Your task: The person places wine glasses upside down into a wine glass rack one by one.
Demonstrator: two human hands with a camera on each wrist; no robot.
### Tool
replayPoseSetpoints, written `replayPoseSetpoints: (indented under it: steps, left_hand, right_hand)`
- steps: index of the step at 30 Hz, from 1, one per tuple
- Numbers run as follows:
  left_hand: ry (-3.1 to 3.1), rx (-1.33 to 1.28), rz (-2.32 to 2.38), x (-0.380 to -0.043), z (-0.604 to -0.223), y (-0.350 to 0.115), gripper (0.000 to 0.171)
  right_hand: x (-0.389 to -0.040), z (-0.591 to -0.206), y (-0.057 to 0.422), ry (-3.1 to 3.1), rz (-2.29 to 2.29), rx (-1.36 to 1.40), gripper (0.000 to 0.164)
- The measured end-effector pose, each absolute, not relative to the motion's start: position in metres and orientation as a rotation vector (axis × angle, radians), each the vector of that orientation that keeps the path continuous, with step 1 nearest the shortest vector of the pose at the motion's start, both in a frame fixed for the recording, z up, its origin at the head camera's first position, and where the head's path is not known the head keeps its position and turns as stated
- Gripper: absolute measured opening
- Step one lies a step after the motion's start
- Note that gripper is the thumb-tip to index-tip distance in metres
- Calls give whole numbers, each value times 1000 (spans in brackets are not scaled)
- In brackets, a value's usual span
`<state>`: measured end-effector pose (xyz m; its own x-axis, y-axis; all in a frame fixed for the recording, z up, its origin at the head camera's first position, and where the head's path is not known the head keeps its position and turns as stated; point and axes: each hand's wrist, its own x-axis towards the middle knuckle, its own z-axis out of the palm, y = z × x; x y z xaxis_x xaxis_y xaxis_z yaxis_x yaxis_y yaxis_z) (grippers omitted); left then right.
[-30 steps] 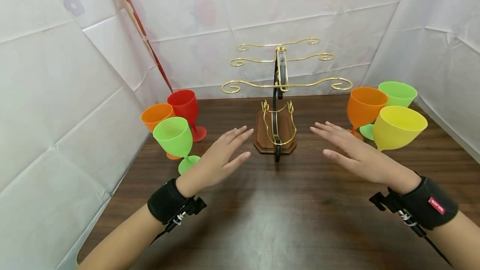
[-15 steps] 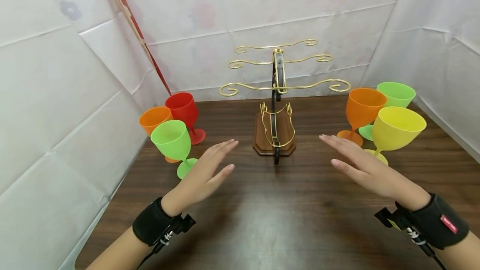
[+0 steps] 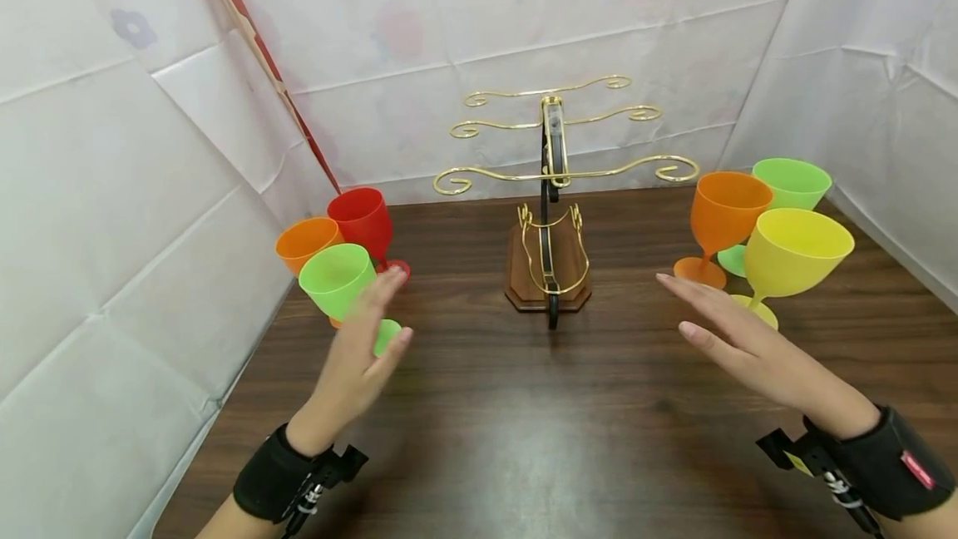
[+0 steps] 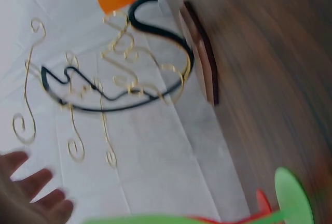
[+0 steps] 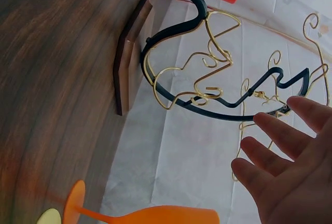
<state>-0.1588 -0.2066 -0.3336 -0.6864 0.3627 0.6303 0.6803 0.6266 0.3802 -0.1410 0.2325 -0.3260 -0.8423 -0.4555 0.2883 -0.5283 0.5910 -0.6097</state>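
My left hand [image 3: 350,368], fingers extended and slightly blurred, is beside the left light green goblet [image 3: 335,277] and covers part of its stem; whether they touch I cannot tell. Behind that goblet stand an orange goblet [image 3: 305,239] and a red goblet [image 3: 362,219]. My right hand [image 3: 759,352] reaches out with straight fingers and holds nothing. Nearest to it is a yellow goblet [image 3: 797,252], with another orange goblet [image 3: 728,210] and a light green goblet [image 3: 793,180] behind. All goblets stand upright. The right wrist view shows my right hand's spread fingers [image 5: 277,130].
Between the two groups stands a glass rack [image 3: 550,219] with curled gold wire arms, a black curved frame and a wooden base. It stands on a dark wooden table [image 3: 524,422]. White cloth [image 3: 419,98] hangs behind and at both sides.
My left hand has moved left and nearer to me, to the left green goblet. My right hand has drawn slightly right and back. The goblets and rack stay in place.
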Motion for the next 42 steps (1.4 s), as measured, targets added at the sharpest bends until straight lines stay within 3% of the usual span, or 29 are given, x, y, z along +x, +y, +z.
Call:
replayPoseSetpoints:
  steps: [7,17,23,42]
  left_hand:
    - [-2043,-473,-1010,-161,-329,-231,61]
    - [-1997,82,-1609,-156,-334,-240,92]
    - [-1979,162,-1749,-170,-345,-247,95]
    - [-1950,198,-1873,-188,-362,-242,80]
  right_hand:
    - [-142,-330,236,-2687,1125,839,54]
    - [-143,-334,235,-2721,1115,800,52]
    - [-143,-335,236,-2743,1121,774,52]
    - [-145,-342,239,-2698,1139,845,53]
